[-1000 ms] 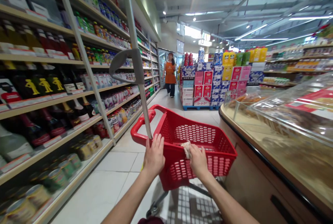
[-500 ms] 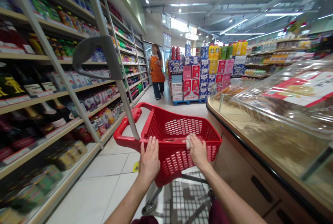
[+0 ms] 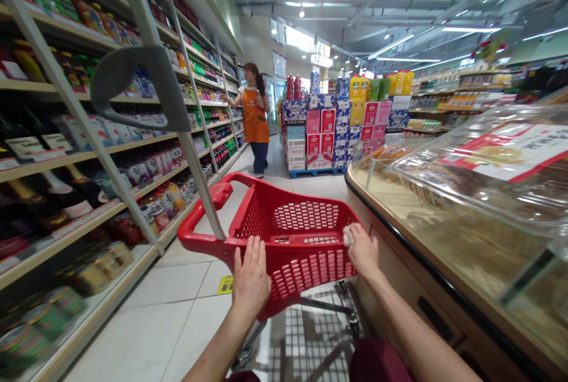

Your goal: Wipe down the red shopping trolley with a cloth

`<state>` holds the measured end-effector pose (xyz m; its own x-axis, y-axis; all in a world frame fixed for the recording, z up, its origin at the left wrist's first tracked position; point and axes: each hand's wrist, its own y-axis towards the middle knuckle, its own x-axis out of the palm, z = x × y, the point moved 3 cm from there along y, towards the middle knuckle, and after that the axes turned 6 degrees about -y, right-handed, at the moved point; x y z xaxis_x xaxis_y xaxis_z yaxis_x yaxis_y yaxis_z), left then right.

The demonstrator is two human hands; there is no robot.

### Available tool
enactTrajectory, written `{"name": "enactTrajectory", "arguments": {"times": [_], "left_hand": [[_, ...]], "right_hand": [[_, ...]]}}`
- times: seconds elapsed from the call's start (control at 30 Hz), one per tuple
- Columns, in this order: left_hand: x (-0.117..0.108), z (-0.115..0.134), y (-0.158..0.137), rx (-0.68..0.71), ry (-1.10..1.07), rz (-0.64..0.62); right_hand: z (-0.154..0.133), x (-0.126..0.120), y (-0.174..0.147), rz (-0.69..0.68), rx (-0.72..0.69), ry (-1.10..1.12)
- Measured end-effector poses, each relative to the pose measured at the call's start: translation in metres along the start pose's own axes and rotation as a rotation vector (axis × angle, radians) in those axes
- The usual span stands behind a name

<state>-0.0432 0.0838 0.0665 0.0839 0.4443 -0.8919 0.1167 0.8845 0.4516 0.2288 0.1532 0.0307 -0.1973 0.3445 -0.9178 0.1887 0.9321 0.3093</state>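
Observation:
A red plastic shopping cart (image 3: 302,269) stands side-on in front of me, with a perforated basket and a tall grey pole (image 3: 199,175) rising at its handle end. My left hand (image 3: 251,278) lies flat on the cart's near rim, close to the pole, fingers stretched out. At the right end of the same rim, my right hand (image 3: 364,252) is closed on a crumpled whitish cloth (image 3: 352,234) and presses it to the rim. Part of the cloth is hidden under the fingers.
Drink shelves (image 3: 133,151) line the left side. A glass-topped counter (image 3: 399,204) with packed food (image 3: 501,151) borders the right, close to the cart. Ahead, a person in an orange apron (image 3: 256,122) stands near stacked drink boxes (image 3: 319,139) on a blue pallet (image 3: 317,172).
My right hand has slid the cloth rightward along the rim to the cart's end. My left hand remains on the rim. The person ahead has come nearer, one arm toward the shelves.

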Motion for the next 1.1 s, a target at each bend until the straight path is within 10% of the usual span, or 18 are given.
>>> {"name": "enactTrajectory", "arguments": {"times": [0.17, 0.4, 0.63, 0.83, 1.1], "left_hand": [[0.002, -0.002, -0.001, 0.012, 0.009, -0.002], [0.008, 0.001, -0.007, 0.005, 0.005, 0.061], [0.006, 0.000, -0.007, 0.023, 0.024, 0.073], [0.006, 0.003, -0.008, 0.016, 0.032, 0.028], [0.006, 0.003, -0.006, 0.026, 0.050, 0.020]], "right_hand": [[-0.053, 0.009, -0.031, 0.043, -0.408, 0.035], [0.042, 0.007, -0.009, 0.004, 0.063, -0.076], [-0.018, 0.012, -0.032, 0.040, -0.350, 0.027], [0.044, 0.012, -0.016, 0.028, 0.046, -0.056], [-0.028, 0.016, -0.036, 0.068, -0.377, 0.032]]}}
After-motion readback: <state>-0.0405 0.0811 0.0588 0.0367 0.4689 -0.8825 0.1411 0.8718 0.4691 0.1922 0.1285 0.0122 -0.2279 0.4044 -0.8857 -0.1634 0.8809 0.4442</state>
